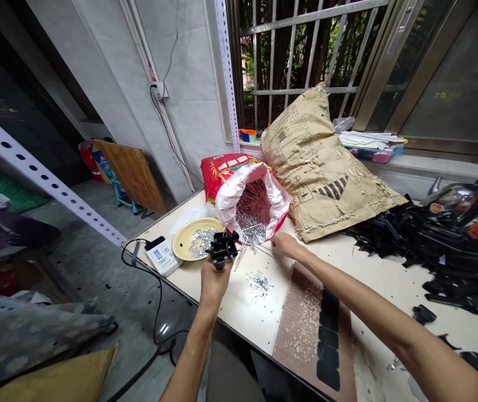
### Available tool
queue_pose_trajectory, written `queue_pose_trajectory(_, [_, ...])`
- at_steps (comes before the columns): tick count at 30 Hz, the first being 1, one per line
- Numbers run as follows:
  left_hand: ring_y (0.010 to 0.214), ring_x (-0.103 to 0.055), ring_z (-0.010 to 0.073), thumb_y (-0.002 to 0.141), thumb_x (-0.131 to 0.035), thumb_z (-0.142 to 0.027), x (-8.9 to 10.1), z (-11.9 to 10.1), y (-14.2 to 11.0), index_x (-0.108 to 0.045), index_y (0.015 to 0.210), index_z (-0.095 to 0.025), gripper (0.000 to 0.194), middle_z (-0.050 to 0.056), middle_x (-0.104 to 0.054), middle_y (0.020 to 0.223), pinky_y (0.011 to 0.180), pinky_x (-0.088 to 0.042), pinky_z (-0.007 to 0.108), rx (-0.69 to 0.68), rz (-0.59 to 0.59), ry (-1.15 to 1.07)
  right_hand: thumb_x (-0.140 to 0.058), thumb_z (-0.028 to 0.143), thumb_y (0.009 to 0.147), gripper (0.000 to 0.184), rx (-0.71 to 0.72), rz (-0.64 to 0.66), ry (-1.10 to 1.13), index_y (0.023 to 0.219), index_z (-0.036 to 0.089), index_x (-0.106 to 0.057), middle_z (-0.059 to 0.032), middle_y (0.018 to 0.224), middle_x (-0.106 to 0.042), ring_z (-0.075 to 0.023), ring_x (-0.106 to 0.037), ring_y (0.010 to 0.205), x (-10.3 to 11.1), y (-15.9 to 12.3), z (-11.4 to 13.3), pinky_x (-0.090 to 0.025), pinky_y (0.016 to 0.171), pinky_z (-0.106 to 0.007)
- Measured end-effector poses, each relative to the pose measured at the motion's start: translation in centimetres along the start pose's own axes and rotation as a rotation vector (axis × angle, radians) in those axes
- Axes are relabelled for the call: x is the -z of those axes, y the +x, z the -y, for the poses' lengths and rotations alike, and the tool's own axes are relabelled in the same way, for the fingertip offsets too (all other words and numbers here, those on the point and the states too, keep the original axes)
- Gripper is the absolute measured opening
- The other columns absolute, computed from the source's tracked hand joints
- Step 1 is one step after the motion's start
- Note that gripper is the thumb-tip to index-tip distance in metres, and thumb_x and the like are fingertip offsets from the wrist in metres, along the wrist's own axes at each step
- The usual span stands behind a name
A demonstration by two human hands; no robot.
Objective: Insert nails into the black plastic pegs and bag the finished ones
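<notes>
pale table [239, 304] under a barred window [293, 56]. brown sack [323, 162] leans at its back edge. black pile [393, 234] to the right, spilling past the sack's lower edge. red bag [227, 168] left of the sack, on its side, mouth toward the person. board [347, 357] at the near edge, pale crumbs and a column of black pads [328, 340] on it. yellow dish [180, 234] left of the bag, metal bits in it.

left hand [214, 282]: closed round the base of a black part [223, 249], held up before the bag, compartments facing up. right hand [284, 245]: low by the bag's mouth, fingers curled; cannot tell how far open or whether it pinches anything. rods [256, 204] fill the mouth, some out on the table. a loose heap [259, 283] of bright bits, nearer the person.

step in hand, my reading: part steadied in the left, right at the rods. next move seems to call for a single rod picked cleanly, part kept level.
</notes>
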State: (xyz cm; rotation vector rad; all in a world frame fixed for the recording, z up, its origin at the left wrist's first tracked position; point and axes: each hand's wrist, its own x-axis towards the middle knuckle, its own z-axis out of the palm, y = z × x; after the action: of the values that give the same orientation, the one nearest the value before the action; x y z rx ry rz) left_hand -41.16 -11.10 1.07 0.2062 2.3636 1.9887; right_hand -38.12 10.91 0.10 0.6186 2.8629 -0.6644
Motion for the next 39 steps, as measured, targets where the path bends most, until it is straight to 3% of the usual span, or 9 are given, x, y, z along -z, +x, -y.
queue_pose_trajectory(6, [0.065, -0.061, 0.0168, 0.051, -0.080, -0.031, -0.2, -0.8, -0.2, -0.066, 0.074, -0.011, 0.033, 0.005, -0.066, 0.069, 0.068, -0.048, 0.030, 0.237, 0.245, -0.386, -0.059, 0.011, 0.075, 0.010, 0.052, -0.004, 0.143, 0.084, 0.013, -0.062, -0.0084, 0.074, -0.069, -0.0168, -0.065, 0.072, 3.6, -3.8, -2.2, -0.047, 0.062, -0.023])
queue_pose_trajectory(12, [0.060, -0.058, 0.0166, 0.059, -0.073, -0.031, -1.5, -1.0, -1.0, -0.065, 0.075, -0.012, 0.026, 0.002, -0.064, 0.063, 0.058, -0.043, 0.027, -0.004, 0.203, -0.031, -0.059, 0.034, 0.083, 0.022, 0.541, -0.268, 0.871, 0.093, 0.014, -0.061, -0.0060, 0.090, -0.066, -0.0129, -0.063, 0.077, 7.6, -6.4, 2.8, -0.049, 0.070, -0.026])
queue_pose_trajectory(19, [0.065, -0.061, 0.0207, 0.061, -0.064, -0.022, -1.9, -2.2, -1.4, -0.066, 0.080, -0.015, 0.021, 0.003, -0.068, 0.071, 0.060, -0.043, 0.028, -0.237, 0.229, 0.197, -0.069, 0.025, 0.078, 0.010, 0.819, -0.374, 0.553, 0.085, 0.019, -0.069, -0.0054, 0.103, -0.061, -0.0168, -0.055, 0.101, 7.9, -6.9, 6.4, -0.040, 0.092, -0.035])
queue_pose_trajectory(24, [0.069, -0.062, 0.0230, 0.059, -0.067, -0.022, -2.1, -1.8, -1.1, -0.066, 0.081, -0.016, 0.023, 0.005, -0.068, 0.073, 0.064, -0.044, 0.030, -0.231, 0.250, 0.166, -0.070, 0.030, 0.077, 0.011, 0.815, -0.246, 0.322, 0.081, 0.020, -0.069, -0.0051, 0.107, -0.059, -0.0186, -0.053, 0.102, 7.5, -6.3, 6.6, -0.039, 0.091, -0.037])
queue_pose_trajectory(28, [0.071, -0.062, 0.0220, 0.058, -0.072, -0.026, -2.2, -1.2, -1.2, -0.068, 0.085, -0.016, 0.029, 0.004, -0.069, 0.076, 0.064, -0.045, 0.028, -0.148, 0.277, 0.021, -0.073, 0.033, 0.073, 0.028, 0.861, -0.189, 0.401, 0.098, 0.021, -0.067, -0.0058, 0.114, -0.058, -0.0187, -0.052, 0.107, 8.4, -6.3, 6.9, -0.039, 0.093, -0.037])
queue_pose_trajectory(31, [0.068, -0.062, 0.0194, 0.060, -0.074, -0.029, -1.7, -1.3, -1.5, -0.068, 0.085, -0.015, 0.029, 0.004, -0.069, 0.074, 0.063, -0.046, 0.028, -0.023, 0.302, -0.107, -0.061, 0.038, 0.083, 0.035, 0.791, -0.232, 0.579, 0.112, 0.019, -0.059, -0.0063, 0.112, -0.060, -0.0152, -0.056, 0.102, 8.3, -5.3, 5.7, -0.044, 0.087, -0.031])
queue_pose_trajectory(33, [0.068, -0.062, 0.0185, 0.060, -0.076, -0.031, -1.2, -1.5, -1.5, -0.068, 0.082, -0.014, 0.029, 0.004, -0.069, 0.073, 0.065, -0.047, 0.029, 0.046, 0.273, -0.203, -0.051, 0.037, 0.090, 0.028, 0.595, -0.264, 0.479, 0.107, 0.017, -0.061, -0.0059, 0.102, -0.064, -0.0136, -0.060, 0.091, 6.9, -4.3, 4.1, -0.045, 0.079, -0.026])
queue_pose_trajectory(36, [0.069, -0.063, 0.0181, 0.057, -0.079, -0.030, -0.8, -1.9, -1.4, -0.068, 0.082, -0.013, 0.032, 0.003, -0.069, 0.073, 0.070, -0.048, 0.030, 0.084, 0.204, -0.291, -0.054, 0.026, 0.087, 0.019, 0.250, -0.218, 0.139, 0.079, 0.013, -0.065, -0.0067, 0.079, -0.066, -0.0158, -0.062, 0.075, 3.1, -2.9, 1.4, -0.044, 0.068, -0.026])
queue_pose_trajectory(39, [0.070, -0.063, 0.0171, 0.056, -0.080, -0.029, -1.0, -2.0, -0.9, -0.068, 0.081, -0.013, 0.032, 0.004, -0.069, 0.074, 0.072, -0.048, 0.030, 0.095, 0.186, -0.354, -0.058, 0.017, 0.080, 0.012, 0.124, -0.217, 0.028, 0.071, 0.011, -0.063, -0.0129, 0.079, -0.066, -0.0219, -0.063, 0.075, -1.0, -2.3, 0.0, -0.043, 0.065, -0.030])
